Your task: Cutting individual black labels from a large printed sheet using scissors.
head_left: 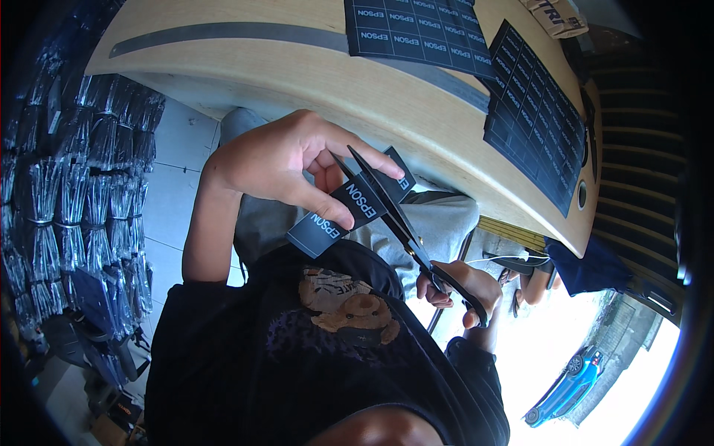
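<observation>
My left hand (pixel 279 160) is closed on a black printed label strip (pixel 357 202), pinching it between thumb and fingers above my lap. White lettering and thin dividing lines run along the strip, which slants from lower left to upper right. In my right hand (pixel 468 290) is a pair of black-handled scissors (pixel 407 239), its fingers around the handles. The scissor blades stand apart and cross the strip between my left thumb and fingertips. Part of the strip is hidden behind the blades.
Ahead is a curved wooden table (pixel 297 63) with a long metal ruler (pixel 230 31). Black label sheets (pixel 420 33) and another sheet (pixel 535 115) lie on it, near a paper bag (pixel 558 16). Plastic-wrapped bundles (pixel 97 193) line the left; dark blue cloth (pixel 584 267) hangs right.
</observation>
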`<state>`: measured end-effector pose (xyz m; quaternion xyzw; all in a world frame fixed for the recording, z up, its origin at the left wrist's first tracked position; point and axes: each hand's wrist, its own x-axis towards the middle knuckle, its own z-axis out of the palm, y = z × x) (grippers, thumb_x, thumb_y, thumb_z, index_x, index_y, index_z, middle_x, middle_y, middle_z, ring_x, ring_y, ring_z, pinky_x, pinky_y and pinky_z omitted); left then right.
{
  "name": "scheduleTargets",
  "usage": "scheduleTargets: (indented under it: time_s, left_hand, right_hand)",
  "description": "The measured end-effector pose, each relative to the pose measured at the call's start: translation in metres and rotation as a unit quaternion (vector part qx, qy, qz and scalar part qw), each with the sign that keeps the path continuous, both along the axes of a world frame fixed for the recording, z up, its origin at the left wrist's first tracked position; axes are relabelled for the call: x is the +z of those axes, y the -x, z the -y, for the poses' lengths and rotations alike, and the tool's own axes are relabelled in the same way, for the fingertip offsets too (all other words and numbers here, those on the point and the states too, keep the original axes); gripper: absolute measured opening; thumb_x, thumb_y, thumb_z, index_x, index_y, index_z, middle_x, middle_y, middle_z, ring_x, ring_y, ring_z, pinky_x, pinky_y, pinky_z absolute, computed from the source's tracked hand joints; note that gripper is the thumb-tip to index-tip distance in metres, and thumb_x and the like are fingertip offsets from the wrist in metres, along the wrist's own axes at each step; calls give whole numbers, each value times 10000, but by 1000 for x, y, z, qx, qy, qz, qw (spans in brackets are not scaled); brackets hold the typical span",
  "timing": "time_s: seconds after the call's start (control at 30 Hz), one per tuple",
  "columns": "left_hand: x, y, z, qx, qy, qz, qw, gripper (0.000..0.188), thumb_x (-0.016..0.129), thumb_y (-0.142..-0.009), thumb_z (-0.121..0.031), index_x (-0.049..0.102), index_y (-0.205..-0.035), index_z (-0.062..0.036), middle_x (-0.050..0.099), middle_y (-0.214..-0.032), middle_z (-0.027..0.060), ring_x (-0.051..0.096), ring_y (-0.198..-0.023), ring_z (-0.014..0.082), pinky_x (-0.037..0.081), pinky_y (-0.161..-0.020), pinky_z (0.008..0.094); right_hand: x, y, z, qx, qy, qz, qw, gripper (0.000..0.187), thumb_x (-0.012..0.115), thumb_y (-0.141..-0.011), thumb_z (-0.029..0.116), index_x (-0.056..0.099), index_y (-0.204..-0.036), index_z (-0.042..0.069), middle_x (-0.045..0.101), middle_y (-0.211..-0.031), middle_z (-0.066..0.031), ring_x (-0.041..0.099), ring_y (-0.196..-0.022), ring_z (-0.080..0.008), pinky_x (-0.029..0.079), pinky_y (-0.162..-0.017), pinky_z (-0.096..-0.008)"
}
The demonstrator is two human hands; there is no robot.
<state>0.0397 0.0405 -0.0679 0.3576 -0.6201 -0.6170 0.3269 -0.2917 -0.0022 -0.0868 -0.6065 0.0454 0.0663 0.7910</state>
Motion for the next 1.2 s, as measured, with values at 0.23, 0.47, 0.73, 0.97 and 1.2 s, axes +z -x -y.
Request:
scheduleTargets:
  time_s: [0.23, 0.47, 0.73, 0.97, 1.2]
  left_hand:
    - [4, -1, -2, 3, -23, -11, 1000, 573, 754, -652, 61, 562, -1189, 1, 634, -1058, 124, 613, -823, 104, 535, -732, 223]
    - [7, -1, 0, -3, -11, -15, 1000, 580, 757, -659, 51, 557, -1201, -5, 654, -966, 93, 582, -682, 41, 495, -572, 162]
    - [10, -2, 1, -6, -7, 3, 1000, 587, 775, -647, 28, 569, -1195, -27, 657, -901, 74, 571, -601, 32, 462, -494, 153]
    - [8, -3, 1, -2, -5, 10, 1000, 600, 785, -631, 31, 572, -1190, -26, 657, -888, 82, 584, -588, 43, 478, -499, 157]
    - [9, -3, 2, -4, -28, 2, 1000, 605, 785, -627, 38, 568, -1189, -17, 663, -893, 106, 610, -615, 63, 503, -525, 173]
  right_hand:
    - [-1, 0, -3, -20, -20, -12, 1000, 743, 605, -741, 643, 539, -889, -82, 454, -703, -34, 436, -494, -95, 357, -463, -259]
    - [-2, 4, -10, -45, -24, -24, 998, 699, 591, -765, 625, 554, -814, -71, 479, -758, -77, 443, -505, -115, 368, -468, -272]
    - [-5, 7, -11, -50, 1, -16, 999, 632, 550, -827, 569, 558, -764, -59, 516, -794, -99, 479, -517, -128, 386, -480, -279]
    - [-5, 6, -14, -54, -10, -23, 998, 598, 544, -844, 539, 556, -806, -58, 524, -783, -103, 489, -497, -136, 390, -478, -284]
    - [-6, 4, -17, -68, 21, -10, 997, 593, 528, -858, 530, 549, -836, -62, 518, -739, -91, 495, -490, -145, 384, -469, -293]
